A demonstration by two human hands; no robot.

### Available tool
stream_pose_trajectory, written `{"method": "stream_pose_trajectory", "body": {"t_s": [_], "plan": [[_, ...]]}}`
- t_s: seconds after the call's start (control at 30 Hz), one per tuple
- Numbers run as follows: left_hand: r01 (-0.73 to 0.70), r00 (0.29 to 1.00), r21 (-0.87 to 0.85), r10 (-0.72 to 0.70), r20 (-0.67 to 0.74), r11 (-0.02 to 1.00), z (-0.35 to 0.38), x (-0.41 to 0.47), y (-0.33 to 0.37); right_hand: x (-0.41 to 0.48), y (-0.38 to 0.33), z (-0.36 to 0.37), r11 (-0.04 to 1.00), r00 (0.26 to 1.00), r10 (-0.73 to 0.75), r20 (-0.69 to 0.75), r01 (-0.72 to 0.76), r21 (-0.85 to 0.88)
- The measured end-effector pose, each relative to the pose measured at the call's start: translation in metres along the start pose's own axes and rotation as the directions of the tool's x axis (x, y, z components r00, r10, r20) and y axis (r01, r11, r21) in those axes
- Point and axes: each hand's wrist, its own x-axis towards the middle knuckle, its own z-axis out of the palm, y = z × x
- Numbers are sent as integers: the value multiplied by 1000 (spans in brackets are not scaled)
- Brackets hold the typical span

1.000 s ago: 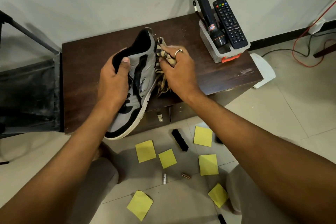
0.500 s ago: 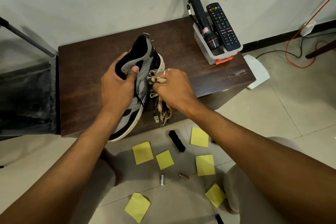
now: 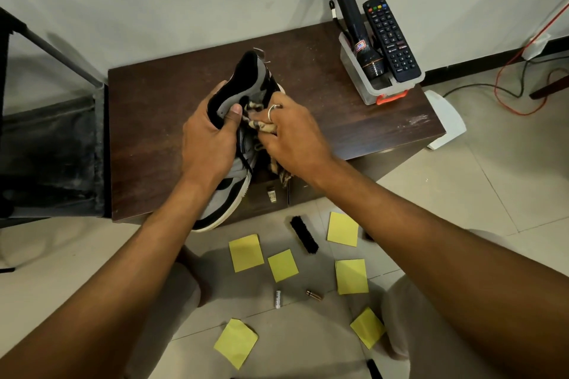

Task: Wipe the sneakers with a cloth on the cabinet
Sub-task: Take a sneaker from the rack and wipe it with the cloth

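A grey and black sneaker [image 3: 246, 77] with a white sole is held above the dark wooden cabinet [image 3: 147, 120], its heel up and its toe hanging past the front edge. My left hand [image 3: 212, 135] grips the sneaker round its collar, thumb on the grey side. My right hand [image 3: 292, 132], with a ring on one finger, holds a bunched beige patterned cloth [image 3: 261, 126] against the sneaker's side just right of my left thumb. A tail of the cloth hangs below my right hand. Only one sneaker shows.
A clear bin [image 3: 366, 83] with a black torch [image 3: 354, 21] and a remote [image 3: 391, 37] stands at the cabinet's back right. On the tiled floor lie several yellow sticky notes [image 3: 246, 252], a black brush [image 3: 304, 234] and two batteries [image 3: 278, 298]. A dark rack [image 3: 46, 138] stands left.
My right hand has drawn the cloth back along the sneaker's side towards my left thumb, and the sneaker has tilted a little more upright.
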Motion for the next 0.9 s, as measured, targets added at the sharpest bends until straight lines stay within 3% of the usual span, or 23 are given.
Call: {"method": "stream_pose_trajectory", "body": {"t_s": [0.13,0.3,0.4,0.67,0.8,0.9], "plan": [[23,1000,-38,-23,5,999,-1,1,0,-3,2,-16,976,986,-90,138,115,-185],[14,1000,-32,-14,2,999,0,0,0,-1,10,-17,965,972,-222,-75,208,-160],[11,1000,-22,-11,4,1000,-1,1,0,1,11,-6,941,954,-289,-84,267,-207],[15,1000,-19,-15,7,1000,-5,4,-1,5,28,-5,955,957,-225,-182,179,-237],[21,1000,-24,-21,14,999,-5,4,-1,11,30,-7,988,941,-147,-304,128,-81],[20,1000,-29,-20,6,999,-4,4,-2,9,19,-1,993,960,5,-280,30,117]]}}
